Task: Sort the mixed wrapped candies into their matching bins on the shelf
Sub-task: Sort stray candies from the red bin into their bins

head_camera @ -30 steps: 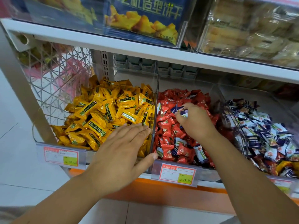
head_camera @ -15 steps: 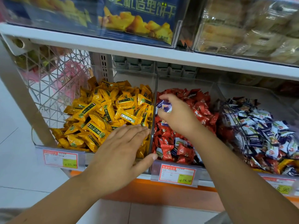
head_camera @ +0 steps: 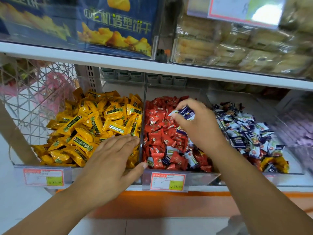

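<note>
Three clear bins stand side by side on the shelf. The left bin (head_camera: pixel 42 164) holds yellow candies (head_camera: pixel 94 122). The middle bin (head_camera: pixel 179 171) is full of red candies (head_camera: pixel 159 133) with a few blue-and-white ones mixed in near its front. The right bin (head_camera: pixel 294 172) holds blue-and-white candies (head_camera: pixel 245 129) with some red and yellow ones at its front. My right hand (head_camera: pixel 198 126) hovers over the middle bin and pinches blue-and-white candies (head_camera: pixel 185 112) in its fingers. My left hand (head_camera: pixel 108 165) lies flat, fingers straight, on the front of the yellow bin beside the divider.
Price labels (head_camera: pixel 167 181) hang on the bins' front edges. The white shelf board (head_camera: pixel 152 67) above carries a blue biscuit box (head_camera: pixel 116 26) and a clear bin of wrapped pastries (head_camera: pixel 237 48). A wire basket (head_camera: pixel 33 99) stands at the left.
My right hand has lifted out of the red candies with blue-and-white candies pinched in it. It swung left, then back right over the middle bin. My left hand has stayed put.
</note>
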